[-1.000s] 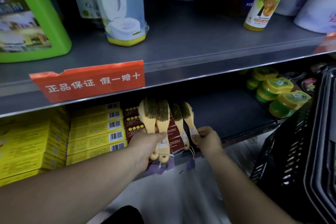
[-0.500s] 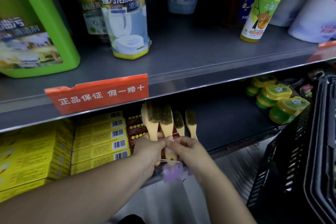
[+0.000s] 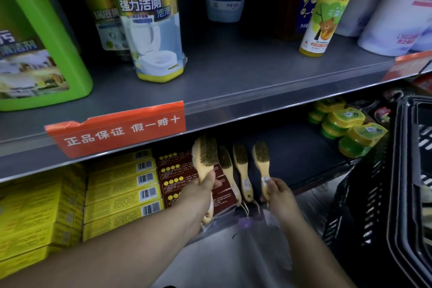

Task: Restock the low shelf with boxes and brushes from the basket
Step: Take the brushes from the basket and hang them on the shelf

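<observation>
Several wooden brushes with dark bristles are at the low shelf (image 3: 297,159). My left hand (image 3: 198,196) grips the handle of the leftmost brush (image 3: 205,156), held upright in front of the dark red boxes (image 3: 173,170). My right hand (image 3: 277,194) holds the handle of the rightmost brush (image 3: 261,159), its head resting on the shelf. Two more brushes (image 3: 240,166) lie between them, handles toward me with strings hanging over the edge. Yellow boxes (image 3: 121,189) are stacked at the left. The black basket (image 3: 374,194) stands at the right.
Yellow-green round tubs (image 3: 350,128) sit on the low shelf's right end. The upper shelf (image 3: 233,72) carries a green jug (image 3: 35,42), cleaner bottles (image 3: 149,18) and a spray can (image 3: 325,7). An orange label strip (image 3: 117,131) hangs on its front edge.
My right hand took one brush from the bunch in my left hand and moved it right onto the shelf. My left hand now holds one brush.
</observation>
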Demonstrator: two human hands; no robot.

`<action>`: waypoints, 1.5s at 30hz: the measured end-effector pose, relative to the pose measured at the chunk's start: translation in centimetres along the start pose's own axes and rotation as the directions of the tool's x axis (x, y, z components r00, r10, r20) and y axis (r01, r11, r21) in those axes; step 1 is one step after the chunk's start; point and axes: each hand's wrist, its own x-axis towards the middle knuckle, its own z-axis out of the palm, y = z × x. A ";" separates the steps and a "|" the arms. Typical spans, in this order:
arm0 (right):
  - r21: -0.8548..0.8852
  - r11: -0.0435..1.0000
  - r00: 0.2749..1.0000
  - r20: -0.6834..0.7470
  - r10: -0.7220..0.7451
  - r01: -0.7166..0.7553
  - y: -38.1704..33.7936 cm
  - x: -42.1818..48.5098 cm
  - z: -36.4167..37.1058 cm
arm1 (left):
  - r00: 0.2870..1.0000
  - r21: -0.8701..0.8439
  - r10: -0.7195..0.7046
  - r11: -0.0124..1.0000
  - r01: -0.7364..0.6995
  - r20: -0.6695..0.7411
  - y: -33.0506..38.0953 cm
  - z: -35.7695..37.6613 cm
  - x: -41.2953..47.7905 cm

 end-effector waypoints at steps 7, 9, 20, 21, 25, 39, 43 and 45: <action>-0.767 0.631 0.992 0.065 -0.106 0.117 1.0 5.0 1.3 | 0.996 -0.104 -0.056 0.993 0.063 0.066 0.0 0.7 0.2; -0.854 0.505 0.988 0.064 -0.143 0.129 1.0 5.5 1.4 | 0.993 -0.104 -0.060 0.992 0.070 0.098 0.0 0.7 0.3; -0.042 0.979 0.942 0.283 -0.180 0.200 -2.3 -4.0 1.1 | 0.992 -0.134 0.088 0.988 -0.076 0.091 0.0 0.5 0.7; 0.030 0.983 0.907 0.382 -0.178 0.180 -2.4 -5.4 1.2 | 0.990 -0.152 0.105 0.984 -0.089 0.096 0.1 0.6 0.7; 0.049 0.988 0.918 0.365 -0.153 0.145 -2.0 -7.0 1.2 | 0.978 -0.109 0.147 0.985 -0.132 0.146 0.1 1.5 0.2; -0.299 0.953 0.983 -0.158 -0.094 0.043 0.3 3.4 -1.1 | 0.958 0.201 0.245 0.941 -0.272 0.150 0.6 0.5 1.2; -0.545 0.838 0.986 -0.147 -0.075 -0.018 1.2 5.7 -0.6 | 0.964 0.221 0.226 0.942 -0.253 0.140 0.4 0.1 1.3; -0.640 0.767 0.985 -0.156 -0.076 -0.042 1.5 5.9 -0.4 | 0.964 0.233 0.227 0.938 -0.255 0.142 0.3 0.0 1.4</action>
